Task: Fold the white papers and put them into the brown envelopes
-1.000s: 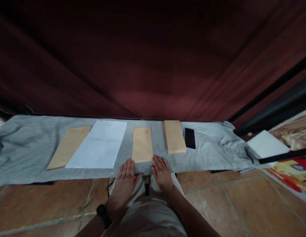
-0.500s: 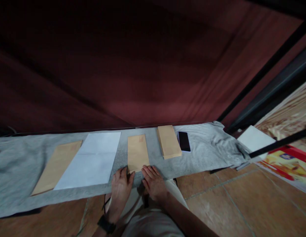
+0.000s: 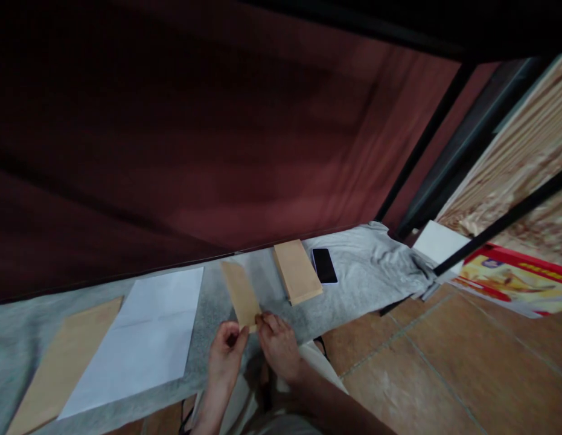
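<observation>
Envelope (image 3: pixel 241 296) at the front edge, near corners obscured

Directly before me, the item sits aslant over the grey cloth (image 3: pixel 366 263). Motion blur softens its outline; whether its far end touches the cloth I cannot tell. My right hand (image 3: pixel 279 347) has its fingers bunched, pinching the near right corner and concealing it. My left hand (image 3: pixel 226 350) has curled fingers, thumb tip against the near left corner; whether they pinch it I cannot tell.

To the left, a strip of cloth separates the item from a white sheet (image 3: pixel 147 338). That sheet covers part of a larger brown packet (image 3: pixel 66 365), cut off at the bottom of the view. To the right, a narrower strip runs to a brown stack (image 3: pixel 301 272), with a phone (image 3: pixel 325 266) just beyond.
</observation>
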Motion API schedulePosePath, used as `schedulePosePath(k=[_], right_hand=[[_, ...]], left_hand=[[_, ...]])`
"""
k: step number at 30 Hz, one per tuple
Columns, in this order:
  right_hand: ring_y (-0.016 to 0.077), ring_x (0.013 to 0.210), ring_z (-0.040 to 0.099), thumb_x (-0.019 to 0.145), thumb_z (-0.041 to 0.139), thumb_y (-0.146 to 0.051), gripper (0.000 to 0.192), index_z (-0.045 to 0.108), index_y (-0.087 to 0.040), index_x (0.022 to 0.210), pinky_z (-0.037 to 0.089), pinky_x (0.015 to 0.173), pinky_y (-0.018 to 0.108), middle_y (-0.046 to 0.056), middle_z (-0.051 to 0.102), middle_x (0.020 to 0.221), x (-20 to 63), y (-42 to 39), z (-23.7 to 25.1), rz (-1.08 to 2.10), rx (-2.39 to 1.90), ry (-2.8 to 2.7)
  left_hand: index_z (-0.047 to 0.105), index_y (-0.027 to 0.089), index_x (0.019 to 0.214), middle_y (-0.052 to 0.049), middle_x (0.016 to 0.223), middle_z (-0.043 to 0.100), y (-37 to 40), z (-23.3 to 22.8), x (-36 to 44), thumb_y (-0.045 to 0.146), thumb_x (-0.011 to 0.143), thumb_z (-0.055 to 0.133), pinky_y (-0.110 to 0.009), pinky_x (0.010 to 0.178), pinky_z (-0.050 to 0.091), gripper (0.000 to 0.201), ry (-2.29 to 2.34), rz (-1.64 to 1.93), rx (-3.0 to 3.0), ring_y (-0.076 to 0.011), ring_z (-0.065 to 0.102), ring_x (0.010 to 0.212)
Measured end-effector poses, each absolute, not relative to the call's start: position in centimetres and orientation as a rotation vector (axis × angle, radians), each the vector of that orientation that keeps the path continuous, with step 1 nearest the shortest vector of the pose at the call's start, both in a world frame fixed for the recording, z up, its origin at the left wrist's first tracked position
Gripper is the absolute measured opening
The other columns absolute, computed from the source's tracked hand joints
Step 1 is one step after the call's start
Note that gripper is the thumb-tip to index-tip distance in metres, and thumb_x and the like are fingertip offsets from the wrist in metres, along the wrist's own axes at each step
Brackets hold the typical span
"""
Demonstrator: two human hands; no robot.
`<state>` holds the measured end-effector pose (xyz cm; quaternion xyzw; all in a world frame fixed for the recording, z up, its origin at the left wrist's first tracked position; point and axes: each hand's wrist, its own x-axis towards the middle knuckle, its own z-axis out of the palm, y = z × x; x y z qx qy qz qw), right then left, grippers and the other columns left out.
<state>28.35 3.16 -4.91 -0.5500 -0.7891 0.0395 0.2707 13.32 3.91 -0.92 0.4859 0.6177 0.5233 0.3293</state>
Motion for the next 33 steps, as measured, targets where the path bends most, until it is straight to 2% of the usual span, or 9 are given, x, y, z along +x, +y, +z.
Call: schedulePosePath(k=[4,6,9,12,14,19,25,30,33], right_hand=[[0.0194,0.090,0.073,0.100,0.044,-0.013,0.038,0.071,-0.024,0.124,0.059,0.076,0.026,0.008,0.074,0.107,30.7,5.5,-3.9,0.322,-1.516,-1.785],[0.0196,0.078,0.072,0.100,0.044,-0.021,0.031,0.075,-0.021,0.105,0.060,0.070,0.028,0.007,0.074,0.093,32.3,6.7,-3.5,0.551,-1.479,-1.478],[0.0184,0.062,0.066,0.093,0.053,-0.039,0.027,0.070,-0.020,0.085,0.058,0.057,0.029,0.002,0.068,0.074,34.2,7.8,-3.2,0.914,-1.344,-1.032],[0.0164,0.057,0.062,0.079,0.069,-0.051,0.032,0.065,-0.020,0.072,0.058,0.057,0.030,-0.001,0.061,0.063,35.0,7.8,-2.9,1.143,-1.196,-0.731],[0.0155,0.058,0.061,0.071,0.077,-0.054,0.037,0.062,-0.020,0.069,0.059,0.062,0.030,-0.001,0.061,0.062,35.1,7.4,-2.6,1.222,-1.098,-0.573],[0.0138,0.062,0.062,0.059,0.090,-0.053,0.044,0.061,-0.020,0.066,0.058,0.067,0.027,-0.002,0.062,0.063,35.8,7.1,-2.5,1.236,-1.000,-0.358],[0.0154,0.065,0.065,0.056,0.091,-0.049,0.043,0.061,-0.021,0.066,0.058,0.069,0.028,-0.001,0.063,0.064,36.9,7.8,-4.0,1.228,-1.054,-0.295],[0.0171,0.067,0.067,0.058,0.090,-0.047,0.042,0.057,-0.022,0.066,0.059,0.070,0.030,-0.001,0.065,0.065,37.3,7.7,-5.2,1.258,-1.123,-0.292],[0.0177,0.066,0.067,0.060,0.089,-0.047,0.040,0.057,-0.022,0.067,0.058,0.066,0.030,0.001,0.067,0.068,37.6,7.6,-5.5,1.296,-1.151,-0.325]], left_hand=[[0.069,0.021,0.093,-0.007,0.089,0.074,3.5,1.3,16.1,0.070,0.077,0.069,-0.036,0.079,0.059,0.051,1.446,1.275,1.332,-0.0232,0.072,0.084],[0.071,0.020,0.095,-0.010,0.094,0.076,3.4,1.1,16.6,0.071,0.078,0.067,-0.039,0.084,0.060,0.054,1.430,1.221,1.348,-0.0257,0.073,0.090],[0.072,0.019,0.098,-0.012,0.098,0.077,3.4,-0.2,17.0,0.075,0.074,0.068,-0.041,0.081,0.061,0.061,1.435,1.189,1.258,-0.0284,0.074,0.092],[0.071,0.017,0.106,-0.015,0.105,0.077,3.5,-1.4,17.7,0.076,0.073,0.069,-0.041,0.076,0.063,0.067,1.361,1.127,1.109,-0.0290,0.076,0.092],[0.073,0.017,0.105,-0.015,0.105,0.078,3.5,-2.1,18.1,0.075,0.071,0.072,-0.041,0.077,0.063,0.067,1.324,1.095,1.072,-0.0287,0.076,0.091],[0.077,0.019,0.088,-0.013,0.096,0.079,3.5,-4.1,18.1,0.073,0.063,0.076,-0.045,0.093,0.060,0.060,1.381,1.072,1.155,-0.0303,0.075,0.094],[0.077,0.020,0.088,-0.012,0.095,0.080,2.5,-6.6,17.1,0.073,0.064,0.072,-0.047,0.096,0.059,0.059,1.423,0.993,1.201,-0.0316,0.075,0.093],[0.076,0.022,0.091,-0.011,0.095,0.080,1.9,-7.0,17.0,0.069,0.072,0.065,-0.046,0.093,0.060,0.052,1.433,0.960,1.302,-0.0304,0.076,0.094],[0.076,0.023,0.091,-0.010,0.094,0.080,1.7,-7.2,17.1,0.066,0.075,0.063,-0.045,0.093,0.061,0.048,1.443,0.956,1.329,-0.0295,0.076,0.093]])
